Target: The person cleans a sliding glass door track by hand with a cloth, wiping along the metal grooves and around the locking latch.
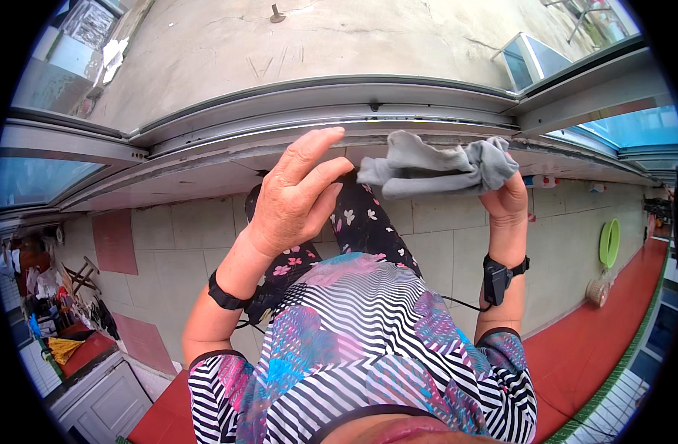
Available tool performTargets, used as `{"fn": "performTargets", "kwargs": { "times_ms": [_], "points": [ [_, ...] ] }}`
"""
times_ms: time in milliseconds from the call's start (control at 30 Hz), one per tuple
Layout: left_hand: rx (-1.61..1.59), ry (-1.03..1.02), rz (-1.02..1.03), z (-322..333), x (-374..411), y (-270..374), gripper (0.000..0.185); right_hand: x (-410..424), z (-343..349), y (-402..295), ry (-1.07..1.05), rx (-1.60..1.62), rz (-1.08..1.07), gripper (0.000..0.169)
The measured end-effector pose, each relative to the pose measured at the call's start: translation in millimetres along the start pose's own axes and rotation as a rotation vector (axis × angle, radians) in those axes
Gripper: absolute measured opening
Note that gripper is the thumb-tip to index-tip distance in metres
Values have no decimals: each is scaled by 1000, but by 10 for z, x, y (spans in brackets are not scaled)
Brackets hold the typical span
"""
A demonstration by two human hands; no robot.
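A crumpled grey cloth point(428, 172) is bunched in my right hand point(508, 198), which grips its right end. The rest of the cloth stretches leftward in loose folds, over the sill. My left hand point(297, 194) holds nothing; its fingers are slightly curved and apart, a short way left of the cloth's free end. Beyond both hands runs the metal window frame point(328, 111) with its sliding track, dark with dirt along parts of it. The fingertips of my right hand are hidden behind the cloth.
Glass sashes point(50, 177) stand to the left and right. Outside lies a cracked concrete surface point(344, 44). Bottles point(541, 181), a green basin point(609, 243) and a wicker basket point(597, 292) are at right. A folding stool point(82, 276) and piled clutter are at left.
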State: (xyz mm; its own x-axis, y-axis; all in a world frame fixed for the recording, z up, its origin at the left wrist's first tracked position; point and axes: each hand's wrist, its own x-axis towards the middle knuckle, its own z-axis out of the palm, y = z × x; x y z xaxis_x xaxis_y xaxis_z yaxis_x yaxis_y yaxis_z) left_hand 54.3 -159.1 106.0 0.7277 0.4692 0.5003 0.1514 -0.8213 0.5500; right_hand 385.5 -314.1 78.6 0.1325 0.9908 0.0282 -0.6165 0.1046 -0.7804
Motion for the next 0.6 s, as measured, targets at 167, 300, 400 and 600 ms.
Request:
{"fn": "performTargets", "kwargs": {
  "times_ms": [167, 300, 400, 600],
  "points": [
    [74, -235, -204, 271, -648, -557, 26, -1391, -1471, 137, 589, -620, 356, 19],
    [190, -282, -279, 577, -1497, -1355, 21, -2319, -2019, 610, 993, -853, 422, 20],
    [285, -174, -423, 620, -1770, -1507, 18, -2766, -2014, 989, 1145, -835, 508, 31],
    [597, -466, -269, 997, -1439, -1610, 28, -3877, -1156, 1425, 1470, -542, 457, 36]
  ]
}}
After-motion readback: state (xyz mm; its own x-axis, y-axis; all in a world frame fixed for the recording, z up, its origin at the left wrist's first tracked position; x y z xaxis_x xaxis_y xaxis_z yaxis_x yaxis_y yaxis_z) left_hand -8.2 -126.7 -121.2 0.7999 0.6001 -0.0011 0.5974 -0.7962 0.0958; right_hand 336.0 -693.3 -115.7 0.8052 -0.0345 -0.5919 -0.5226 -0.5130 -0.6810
